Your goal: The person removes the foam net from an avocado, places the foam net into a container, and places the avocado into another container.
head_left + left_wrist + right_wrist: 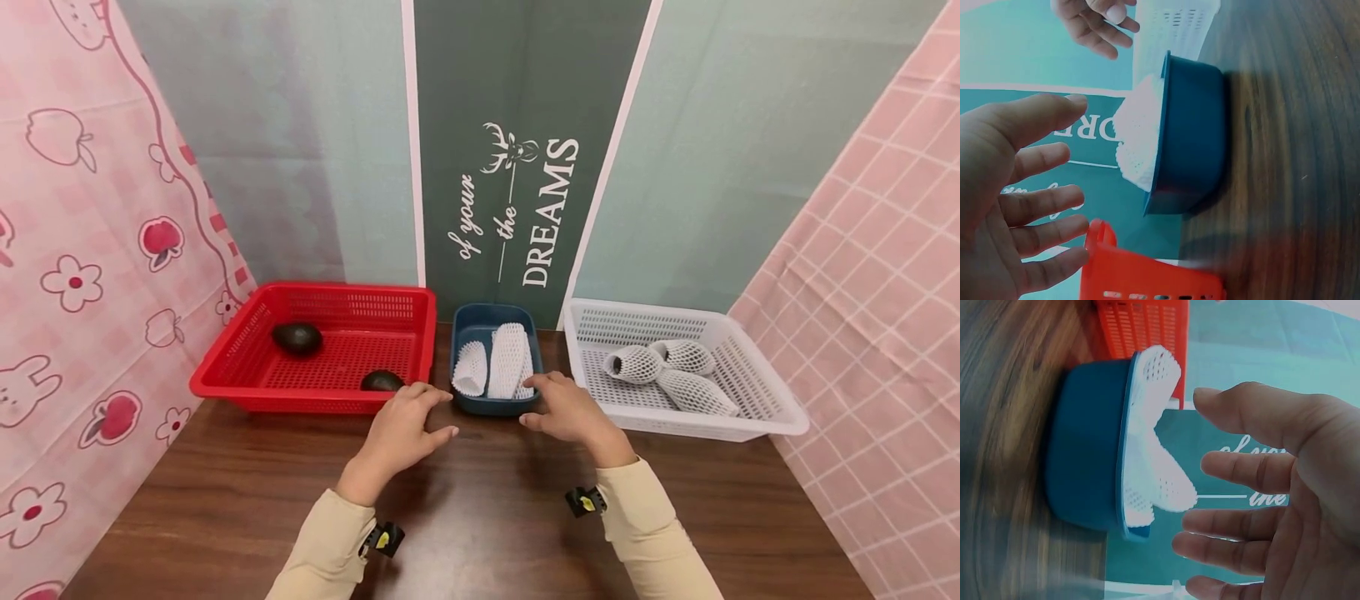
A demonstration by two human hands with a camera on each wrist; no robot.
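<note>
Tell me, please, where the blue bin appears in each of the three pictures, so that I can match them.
Head: slightly below the centre, the blue bin stands between the red basket and the white basket.
Left wrist: a little right of the middle.
Right wrist: left of the middle.
Shared landmark: the red basket, left of the bin in the head view, below it in left wrist, above it in right wrist.

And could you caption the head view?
Left grip and right grip hover by a blue box of foam nets, between a red basket and a white basket.
</note>
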